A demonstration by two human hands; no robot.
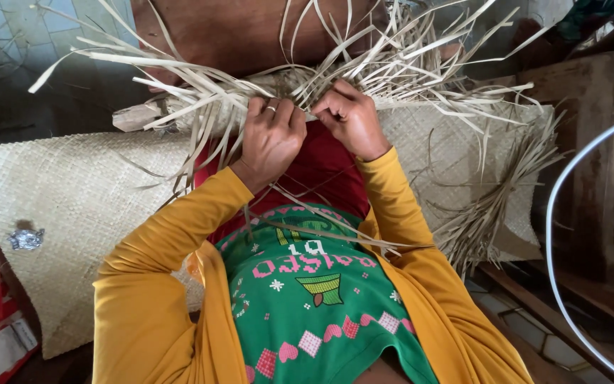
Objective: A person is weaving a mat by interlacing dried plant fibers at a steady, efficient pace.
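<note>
both hands [312, 128] pinch pale straw strips [364, 71].

Loose strips [392, 64]: dry, flat plant fibre, pale straw, matt, stiff-looking. Woven mat [72, 199]: same fibre, fine plaited weave, rough matt surface, frayed at the edge. Ring [270, 109] on left hand [271, 139]: shiny metal. Sleeves [158, 270]: soft yellow cloth, matt. Bench [591, 142]: worn bare wood. Crumpled foil scrap [26, 238]: glossy. Curved tube [570, 213]: smooth white plastic.
</note>
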